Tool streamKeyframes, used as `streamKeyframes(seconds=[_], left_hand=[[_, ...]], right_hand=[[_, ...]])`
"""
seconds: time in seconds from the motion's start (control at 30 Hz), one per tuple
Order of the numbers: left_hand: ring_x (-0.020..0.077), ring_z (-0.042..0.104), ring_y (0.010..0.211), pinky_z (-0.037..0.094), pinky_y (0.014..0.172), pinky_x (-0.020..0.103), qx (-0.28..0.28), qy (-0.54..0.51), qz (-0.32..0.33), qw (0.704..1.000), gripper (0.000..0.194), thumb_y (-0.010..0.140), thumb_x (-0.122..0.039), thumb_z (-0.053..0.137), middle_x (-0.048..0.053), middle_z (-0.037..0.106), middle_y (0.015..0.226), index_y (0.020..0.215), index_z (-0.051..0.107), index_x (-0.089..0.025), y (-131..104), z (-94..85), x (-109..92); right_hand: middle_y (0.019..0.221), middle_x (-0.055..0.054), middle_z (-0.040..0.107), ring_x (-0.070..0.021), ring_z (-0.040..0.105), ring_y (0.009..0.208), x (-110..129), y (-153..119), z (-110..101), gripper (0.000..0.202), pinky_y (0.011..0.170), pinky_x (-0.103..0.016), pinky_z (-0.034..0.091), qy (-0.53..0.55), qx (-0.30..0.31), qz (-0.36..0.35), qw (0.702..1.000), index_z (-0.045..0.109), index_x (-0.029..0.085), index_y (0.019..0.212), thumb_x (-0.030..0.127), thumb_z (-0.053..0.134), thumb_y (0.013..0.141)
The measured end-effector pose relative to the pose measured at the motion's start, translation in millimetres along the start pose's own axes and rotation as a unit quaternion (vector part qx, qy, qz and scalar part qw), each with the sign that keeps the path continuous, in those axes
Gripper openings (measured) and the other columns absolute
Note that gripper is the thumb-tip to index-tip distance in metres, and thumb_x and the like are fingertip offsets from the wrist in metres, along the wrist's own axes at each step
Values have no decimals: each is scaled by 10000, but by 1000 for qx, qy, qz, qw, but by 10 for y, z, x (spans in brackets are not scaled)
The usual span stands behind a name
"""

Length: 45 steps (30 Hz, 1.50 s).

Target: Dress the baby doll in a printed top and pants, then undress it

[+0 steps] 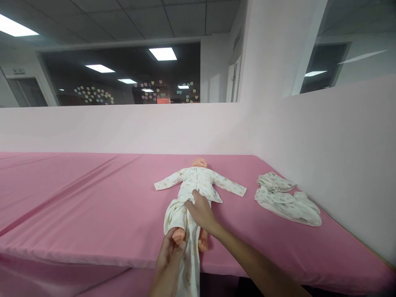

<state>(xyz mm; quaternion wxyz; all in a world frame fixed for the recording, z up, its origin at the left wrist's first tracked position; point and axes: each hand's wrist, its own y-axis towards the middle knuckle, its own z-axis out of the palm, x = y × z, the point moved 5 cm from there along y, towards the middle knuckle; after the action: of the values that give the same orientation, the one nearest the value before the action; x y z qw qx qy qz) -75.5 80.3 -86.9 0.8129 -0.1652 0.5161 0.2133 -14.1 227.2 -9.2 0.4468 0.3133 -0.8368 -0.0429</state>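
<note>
A baby doll [199, 162] lies on its back on a pink-covered table, its head away from me. It wears a long-sleeved white printed top [198, 177] with both sleeves spread out. White printed baby pants [175, 212] cover the doll's leg on the left, and that foot [178, 235] sticks out of the cuff. The other pant leg hangs over the table's front edge, beside the doll's bare other foot [203, 241]. My left hand [169, 249] is closed around the foot on the left. My right hand [199, 210] pinches the pants near the waist.
Folded white printed cloths [274, 181] and a second white printed bundle [287, 206] lie at the right near the wall. The pink cover [77, 206] has creases on the left. White walls with windows [123, 74] border the table's back and right side.
</note>
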Motion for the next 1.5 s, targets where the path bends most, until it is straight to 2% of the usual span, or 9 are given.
streamKeyframes(seconds=[0.17, 0.3, 0.57, 0.83, 0.9, 1.03, 1.23, 1.37, 1.5], left_hand=[[287, 639, 1003, 504, 871, 407, -56, 335, 80, 937, 540, 782, -561, 582, 78, 678, 1077, 1204, 545, -225, 79, -72, -144], [285, 620, 1059, 495, 845, 386, -98, 427, 83, 895, 475, 835, -545, 497, 63, 656, 1173, 1213, 546, -260, 155, -151, -236], [259, 620, 1059, 479, 838, 356, -156, 425, 85, 887, 436, 872, -528, 488, 23, 648, 1197, 1255, 529, -324, 194, -180, -439], [266, 537, 1174, 425, 966, 386, -90, 398, 221, 886, 524, 802, -541, 601, 53, 574, 1282, 1245, 515, -275, 299, -202, -453], [279, 535, 1181, 427, 973, 394, -75, 379, 213, 897, 546, 773, -514, 641, 71, 568, 1283, 1240, 530, -254, 305, -198, -405], [296, 580, 1110, 483, 880, 387, -68, 345, 175, 919, 625, 751, -514, 667, 94, 585, 1254, 1286, 514, -231, 317, -213, -332], [243, 555, 1117, 448, 934, 370, -110, 350, 216, 905, 527, 759, -555, 659, 29, 596, 1217, 1181, 541, -264, 352, -151, -467], [222, 571, 1055, 456, 887, 335, -128, 339, 262, 894, 453, 771, -529, 660, 12, 620, 1140, 1124, 558, -264, 379, -134, -588], [244, 574, 1034, 466, 846, 348, -143, 340, 247, 896, 436, 787, -525, 629, 35, 619, 1142, 1118, 557, -250, 427, -205, -605]], right_hand=[[698, 26, 527, -134, 479, 651, -22, 50, 24, 89, 556, -243, 274, 30, 54, -14, 998, 425, 198, 734, 204, 507, 770], [844, 10, 627, -156, 566, 798, 15, 190, -66, 53, 662, -247, 375, 52, 68, -44, 995, 553, 195, 824, 218, 511, 801], [1058, -78, 593, -233, 557, 955, -57, 272, -68, 280, 795, -334, 412, 15, -10, 27, 999, 538, 183, 1072, 322, 532, 830], [1155, -78, 541, -287, 465, 1128, -5, -902, -220, 255, 956, -411, 374, -72, -24, 13, 997, 567, 207, 845, 454, 625, 832], [1220, -63, 527, -283, 460, 1173, -18, -1197, -125, 218, 990, -399, 381, -52, -8, 21, 998, 591, 231, 915, 359, 696, 772], [1433, -45, 388, -293, 407, 1292, -135, -1539, 181, 665, 1061, -406, 370, -48, -86, 11, 995, 485, 317, 1286, 181, 718, 678], [1433, -88, 417, -382, 390, 1284, -151, -1399, 375, 586, 1020, -534, 356, -138, -138, 13, 981, 529, 295, 1257, 191, 676, 699], [1220, -74, 566, -291, 496, 1140, 42, -1196, 156, 188, 959, -462, 393, -76, -96, -18, 992, 595, 233, 925, 116, 524, 795], [917, -61, 614, -217, 574, 866, 5, -962, -259, 121, 753, -328, 460, 118, -80, 51, 988, 520, 208, 864, 291, 441, 901]])
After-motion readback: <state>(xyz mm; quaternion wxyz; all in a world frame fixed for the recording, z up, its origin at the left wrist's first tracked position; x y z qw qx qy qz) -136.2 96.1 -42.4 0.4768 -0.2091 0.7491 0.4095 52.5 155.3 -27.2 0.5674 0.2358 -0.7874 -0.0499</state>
